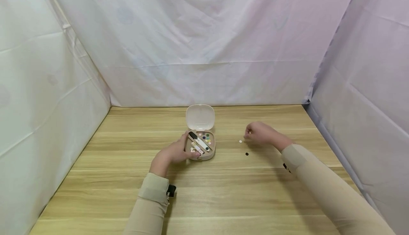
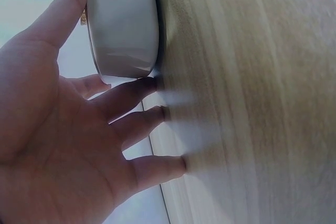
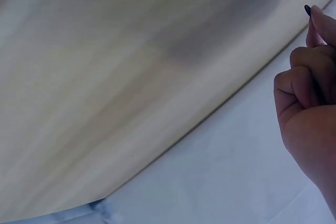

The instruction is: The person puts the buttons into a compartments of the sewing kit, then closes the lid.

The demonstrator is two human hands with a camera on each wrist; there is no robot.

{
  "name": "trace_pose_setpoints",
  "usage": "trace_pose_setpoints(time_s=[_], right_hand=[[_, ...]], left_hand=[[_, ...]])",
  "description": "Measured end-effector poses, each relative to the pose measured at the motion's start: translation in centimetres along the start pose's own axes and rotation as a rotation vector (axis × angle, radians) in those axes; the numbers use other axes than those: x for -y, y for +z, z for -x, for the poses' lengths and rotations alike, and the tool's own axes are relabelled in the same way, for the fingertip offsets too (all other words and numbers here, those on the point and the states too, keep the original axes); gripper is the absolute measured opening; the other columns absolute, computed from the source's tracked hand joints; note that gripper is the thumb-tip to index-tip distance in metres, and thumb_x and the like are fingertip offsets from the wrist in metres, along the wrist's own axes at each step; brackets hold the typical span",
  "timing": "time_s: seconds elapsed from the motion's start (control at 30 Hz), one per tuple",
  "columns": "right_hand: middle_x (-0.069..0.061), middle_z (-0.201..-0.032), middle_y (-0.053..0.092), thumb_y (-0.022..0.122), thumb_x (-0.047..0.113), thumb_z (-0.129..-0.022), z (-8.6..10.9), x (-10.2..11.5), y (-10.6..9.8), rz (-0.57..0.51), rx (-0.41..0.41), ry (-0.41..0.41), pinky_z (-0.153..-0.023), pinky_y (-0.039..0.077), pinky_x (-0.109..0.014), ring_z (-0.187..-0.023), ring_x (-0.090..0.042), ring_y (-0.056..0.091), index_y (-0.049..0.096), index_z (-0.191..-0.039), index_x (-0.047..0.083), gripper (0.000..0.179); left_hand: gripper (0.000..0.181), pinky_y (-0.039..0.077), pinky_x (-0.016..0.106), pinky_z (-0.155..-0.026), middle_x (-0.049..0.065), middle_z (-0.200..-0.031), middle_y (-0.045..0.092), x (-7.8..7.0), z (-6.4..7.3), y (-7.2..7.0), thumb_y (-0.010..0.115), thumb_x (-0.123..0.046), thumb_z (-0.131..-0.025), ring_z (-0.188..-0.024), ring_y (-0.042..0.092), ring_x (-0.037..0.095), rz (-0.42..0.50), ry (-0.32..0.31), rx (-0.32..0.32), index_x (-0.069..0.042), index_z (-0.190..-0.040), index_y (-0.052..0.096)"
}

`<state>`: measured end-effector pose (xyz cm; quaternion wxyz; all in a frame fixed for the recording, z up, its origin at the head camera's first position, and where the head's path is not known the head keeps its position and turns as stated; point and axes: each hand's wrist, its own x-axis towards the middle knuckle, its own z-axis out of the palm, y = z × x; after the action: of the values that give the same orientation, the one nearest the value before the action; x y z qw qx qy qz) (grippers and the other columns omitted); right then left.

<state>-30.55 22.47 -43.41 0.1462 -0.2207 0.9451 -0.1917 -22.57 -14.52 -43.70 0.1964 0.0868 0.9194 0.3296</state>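
A small beige sewing kit case (image 1: 214, 149) stands on the table with its lid (image 1: 200, 117) raised at the back. My left hand (image 1: 174, 151) holds it at its left side, thumb on the front rim and fingers along the side. Inside lie white thread snips (image 1: 202, 144) with a black end and several coloured buttons (image 1: 204, 135). To the right of the case, my right hand (image 1: 260, 133) is just above the table, pinching a small black button (image 3: 307, 10) at its fingertips. Near it on the table lie a white button (image 1: 240, 141) and another black button (image 1: 247, 154).
The wooden table (image 1: 207, 192) carries the case and the loose buttons. White cloth (image 1: 198, 50) hangs behind the table, and more cloth hangs along its left and right sides.
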Motion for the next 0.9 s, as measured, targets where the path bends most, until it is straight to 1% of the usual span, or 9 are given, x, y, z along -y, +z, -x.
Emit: trace_pose_setpoints(time_s=[0.1, 0.23, 0.3, 0.4, 0.53, 0.67, 0.77, 0.9], right_hand=[[-0.012, -0.095, 0.075, 0.063, 0.018, -0.106, -1.1, 2.0, -0.7, -0.021, -0.004, -0.033, -0.068, 0.047, -0.032, -0.070, -0.014, 0.052, 0.073, -0.100, 0.006, 0.018], [-0.016, -0.100, 0.076, 0.058, 0.019, -0.107, -2.5, 5.2, -1.1, -0.022, -0.002, -0.094, -0.071, 0.050, -0.033, -0.072, -0.014, 0.054, 0.073, -0.106, 0.005, 0.021], [-0.016, -0.101, 0.077, 0.058, 0.020, -0.107, -3.2, 6.7, -0.8, -0.018, 0.000, -0.115, -0.073, 0.052, -0.033, -0.074, -0.014, 0.056, 0.074, -0.106, 0.006, 0.021], [-0.013, -0.097, 0.076, 0.060, 0.020, -0.107, -4.1, 8.2, -0.1, -0.013, -0.001, -0.137, -0.072, 0.051, -0.032, -0.074, -0.014, 0.056, 0.074, -0.106, 0.006, 0.020], [-0.008, -0.089, 0.073, 0.064, 0.019, -0.106, -4.9, 9.1, 1.2, -0.024, -0.002, -0.157, -0.065, 0.048, -0.027, -0.070, -0.012, 0.054, 0.076, -0.104, 0.005, 0.019], [-0.005, -0.085, 0.073, 0.068, 0.020, -0.104, -5.3, 9.7, 2.2, -0.030, -0.008, -0.173, -0.062, 0.046, -0.024, -0.068, -0.010, 0.053, 0.077, -0.101, 0.005, 0.017], [-0.002, -0.082, 0.072, 0.069, 0.020, -0.103, -5.5, 9.9, 2.6, -0.023, -0.011, -0.173, -0.061, 0.045, -0.023, -0.067, -0.009, 0.053, 0.077, -0.098, 0.006, 0.016], [-0.004, -0.082, 0.073, 0.069, 0.019, -0.104, -5.6, 10.1, 2.8, -0.009, -0.004, -0.167, -0.060, 0.045, -0.023, -0.066, -0.009, 0.053, 0.077, -0.097, 0.007, 0.016]], left_hand=[[0.117, 0.032, 0.064, -0.128, 0.028, -0.172, 0.029, 0.1, -0.1, 0.1, 0.081, -0.048, -0.093, -0.154, 0.039, 0.052, 0.005, 0.000, -0.004, -0.015, -0.173, 0.001], [0.118, 0.033, 0.065, -0.128, 0.029, -0.171, 0.031, 0.3, -0.1, 0.2, 0.081, -0.048, -0.093, -0.154, 0.039, 0.052, 0.006, 0.010, -0.011, -0.014, -0.173, 0.002], [0.118, 0.033, 0.064, -0.128, 0.030, -0.171, 0.031, 0.4, -0.1, 0.2, 0.082, -0.048, -0.092, -0.154, 0.040, 0.052, 0.010, 0.014, -0.013, -0.013, -0.173, 0.002], [0.118, 0.034, 0.064, -0.128, 0.029, -0.171, 0.032, 0.2, -0.1, 0.2, 0.081, -0.048, -0.093, -0.153, 0.041, 0.051, 0.017, 0.016, -0.016, -0.014, -0.173, 0.002], [0.117, 0.034, 0.064, -0.127, 0.027, -0.172, 0.032, -0.1, -0.2, 0.3, 0.081, -0.048, -0.093, -0.153, 0.041, 0.050, 0.021, 0.028, -0.013, -0.015, -0.173, 0.003], [0.117, 0.033, 0.063, -0.128, 0.026, -0.173, 0.029, -0.1, -0.3, 0.5, 0.081, -0.048, -0.093, -0.155, 0.039, 0.049, 0.020, 0.033, -0.006, -0.016, -0.173, 0.002], [0.118, 0.033, 0.063, -0.129, 0.026, -0.174, 0.028, -0.1, -0.3, 0.5, 0.081, -0.049, -0.093, -0.155, 0.039, 0.049, 0.018, 0.030, -0.006, -0.016, -0.173, 0.001], [0.118, 0.032, 0.063, -0.129, 0.026, -0.174, 0.027, -0.1, -0.3, 0.5, 0.080, -0.050, -0.093, -0.156, 0.038, 0.049, 0.018, 0.029, -0.003, -0.016, -0.173, 0.001]])
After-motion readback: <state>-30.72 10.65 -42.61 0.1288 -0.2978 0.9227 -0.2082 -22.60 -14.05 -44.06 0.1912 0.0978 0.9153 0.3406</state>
